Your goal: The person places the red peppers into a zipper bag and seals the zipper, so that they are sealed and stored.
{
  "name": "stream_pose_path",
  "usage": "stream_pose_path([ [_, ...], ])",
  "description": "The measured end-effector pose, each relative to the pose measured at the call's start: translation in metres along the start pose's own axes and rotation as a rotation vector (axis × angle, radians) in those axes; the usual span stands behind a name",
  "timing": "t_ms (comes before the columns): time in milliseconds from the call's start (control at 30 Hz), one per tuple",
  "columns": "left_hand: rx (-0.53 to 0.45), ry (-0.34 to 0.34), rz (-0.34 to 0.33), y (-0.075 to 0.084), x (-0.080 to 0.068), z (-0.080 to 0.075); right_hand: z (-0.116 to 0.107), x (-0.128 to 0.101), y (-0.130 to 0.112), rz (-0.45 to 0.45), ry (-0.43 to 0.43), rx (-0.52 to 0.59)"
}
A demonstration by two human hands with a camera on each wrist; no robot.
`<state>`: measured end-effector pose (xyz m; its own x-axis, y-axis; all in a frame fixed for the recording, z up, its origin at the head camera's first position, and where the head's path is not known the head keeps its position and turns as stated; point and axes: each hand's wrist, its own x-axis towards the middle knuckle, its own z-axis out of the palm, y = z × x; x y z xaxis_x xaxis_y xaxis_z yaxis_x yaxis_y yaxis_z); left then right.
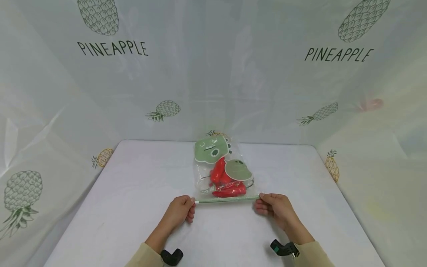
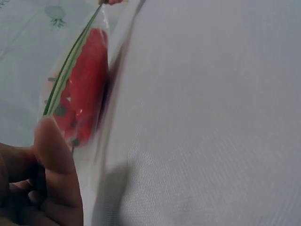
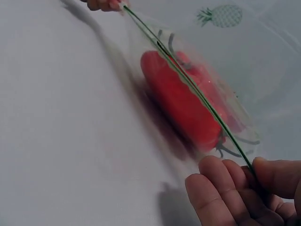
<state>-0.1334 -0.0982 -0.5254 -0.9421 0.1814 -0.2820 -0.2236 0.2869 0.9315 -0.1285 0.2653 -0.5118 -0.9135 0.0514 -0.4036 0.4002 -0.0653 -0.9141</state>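
A clear zip bag printed with green cartoon shapes lies at the middle of the table, its green zip edge toward me. Inside it are several red peppers, some with dark stems. My left hand pinches the left end of the zip edge between thumb and fingers. At the opposite end, my right hand pinches the same edge with thumb and forefinger. Between both hands the edge is stretched straight. In the right wrist view the peppers show through the plastic below the green strip.
A white table lies under the bag. Behind and at both sides hangs a pale curtain with pineapple prints. A black wrist device sits by the left sleeve, and another black device by the right.
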Motion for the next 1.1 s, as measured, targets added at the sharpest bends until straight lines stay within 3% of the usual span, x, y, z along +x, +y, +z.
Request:
stream_pose_path([
  [167, -0.193, -0.084, -0.040, -0.001, -0.003, 0.000, 0.004, -0.004, 0.006, 0.065, -0.044, 0.153],
  [333, -0.261, -0.094, -0.047, -0.001, -0.006, 0.001, 0.028, -0.014, 0.020, 0.124, -0.158, 0.301],
  [500, -0.304, -0.099, -0.055, -0.001, -0.004, 0.000, 0.064, -0.021, 0.027, 0.137, -0.308, 0.311],
  [633, -0.338, -0.131, -0.067, -0.002, -0.002, -0.001, 0.096, -0.026, 0.028, 0.151, -0.372, 0.302],
  [833, -0.357, -0.173, -0.065, 0.000, -0.005, -0.002, 0.141, -0.031, 0.032, 0.162, -0.394, 0.314],
  [1100, -0.244, -0.187, -0.030, 0.004, -0.012, 0.001, 0.173, -0.031, 0.036, 0.145, -0.432, 0.399],
])
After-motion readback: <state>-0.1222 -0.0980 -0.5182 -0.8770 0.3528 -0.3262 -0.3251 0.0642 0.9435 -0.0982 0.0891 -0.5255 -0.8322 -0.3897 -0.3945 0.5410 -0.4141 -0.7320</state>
